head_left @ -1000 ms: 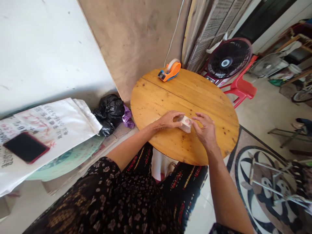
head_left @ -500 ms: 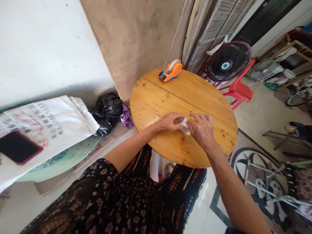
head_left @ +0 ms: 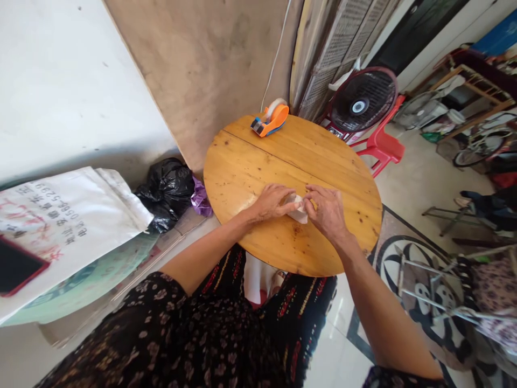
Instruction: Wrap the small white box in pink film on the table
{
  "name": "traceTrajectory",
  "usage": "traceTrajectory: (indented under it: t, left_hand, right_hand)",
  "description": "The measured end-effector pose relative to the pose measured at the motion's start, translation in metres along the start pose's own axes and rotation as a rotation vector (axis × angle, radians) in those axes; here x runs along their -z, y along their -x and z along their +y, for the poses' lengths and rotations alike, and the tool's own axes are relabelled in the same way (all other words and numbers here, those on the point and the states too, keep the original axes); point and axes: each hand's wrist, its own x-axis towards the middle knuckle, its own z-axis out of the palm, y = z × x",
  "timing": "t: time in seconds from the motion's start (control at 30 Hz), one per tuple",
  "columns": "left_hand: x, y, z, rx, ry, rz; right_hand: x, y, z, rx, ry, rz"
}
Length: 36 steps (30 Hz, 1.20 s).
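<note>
A small whitish, partly see-through piece (head_left: 299, 215) is between my hands, low over the round wooden table (head_left: 250, 161); whether it is paper or plastic I cannot make out. My left hand (head_left: 272, 203) holds its left side, the thumb across its upper part and the fingers curved behind. At the right edge, my right hand (head_left: 326, 212) pinches it between thumb and forefinger, the other fingers loosely bent. An orange and blue tape dispenser (head_left: 271, 119) with a roll of whitish tape stands at the table's far edge, apart from both hands.
Left of the table lie a black plastic bag (head_left: 167, 188), a purple bag (head_left: 201, 198) and a white printed sack (head_left: 81, 210) with a phone (head_left: 20, 267) on it. Beyond the table's right side stand a fan (head_left: 359, 105) and a red plastic chair (head_left: 383, 145).
My view has swung slightly right, so the surroundings sit further left. My left thumb has come over the whitish piece, and my right thumb and forefinger have closed at its edge.
</note>
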Motion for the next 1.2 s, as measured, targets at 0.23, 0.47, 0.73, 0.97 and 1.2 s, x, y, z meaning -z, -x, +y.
traceTrajectory:
  t: [0.23,0.47,0.73,0.97,1.2]
  left_hand:
    - [0.0,-0.002,0.001,0.037,-0.021,-0.028]
    - [0.0,-0.002,-0.001,-0.017,0.006,-0.052]
    - [-0.001,0.0,-0.002,-0.071,0.07,-0.059]
    - [0.002,0.001,0.004,-0.08,0.077,-0.078]
    - [0.004,0.001,0.007,-0.098,0.068,-0.083]
  right_hand:
    - [0.006,0.0,-0.004,0.021,-0.02,-0.001]
    - [0.018,0.0,-0.008,0.016,-0.065,-0.033]
    - [0.019,-0.002,0.003,-0.135,-0.234,0.027]
    - [0.022,-0.006,0.008,-0.306,-0.387,0.029]
    - [0.008,-0.011,0.029,-0.437,-0.603,0.044]
